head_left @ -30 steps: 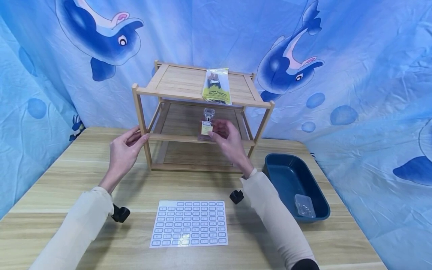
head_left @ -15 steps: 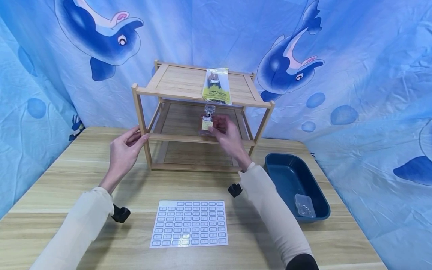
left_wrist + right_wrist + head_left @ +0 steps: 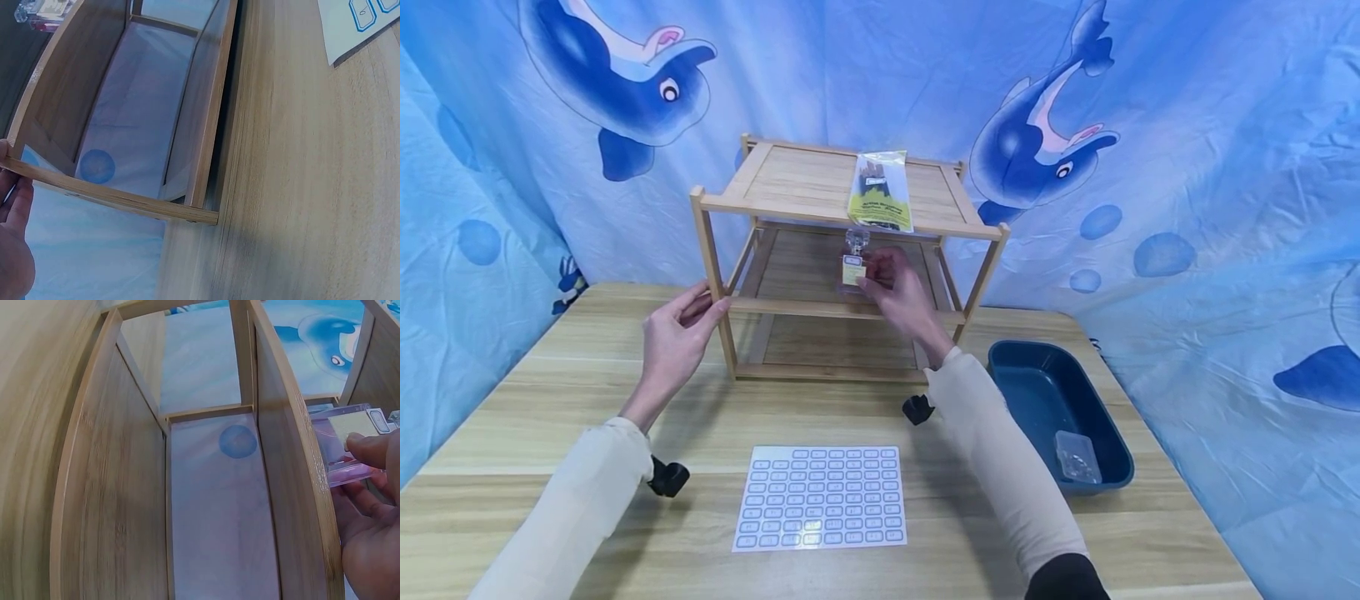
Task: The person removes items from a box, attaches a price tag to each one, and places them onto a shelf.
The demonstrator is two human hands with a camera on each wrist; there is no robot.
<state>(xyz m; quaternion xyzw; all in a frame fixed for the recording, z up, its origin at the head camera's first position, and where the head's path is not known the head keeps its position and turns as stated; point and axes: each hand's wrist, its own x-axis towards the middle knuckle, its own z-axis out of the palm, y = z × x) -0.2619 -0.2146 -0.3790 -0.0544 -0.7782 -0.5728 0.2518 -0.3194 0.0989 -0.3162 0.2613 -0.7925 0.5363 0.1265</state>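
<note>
A three-tier wooden shelf (image 3: 842, 308) stands at the back of the table. My left hand (image 3: 673, 337) grips its front left post, thumb in front and fingers behind at middle-tier height. My right hand (image 3: 904, 296) holds a clear glass perfume bottle (image 3: 853, 273) upright by its right side. The bottle has pink liquid, a pale yellow label and a faceted clear cap. It is inside the opening above the middle tier, just behind the front rail. In the right wrist view, the thumb (image 3: 365, 449) presses the label of the bottle (image 3: 337, 428) close beside the tier's edge.
A packet of artist brushes (image 3: 880, 192) lies on the top tier, above the bottle. At the right is a dark blue basin (image 3: 1045, 358) containing a small clear plastic box (image 3: 1077, 457). A white sheet of numbered labels (image 3: 820, 500) lies in front of the shelf.
My right hand has moved the perfume bottle up and farther back, over the middle tier, then slightly left. My left hand keeps its grip on the post.
</note>
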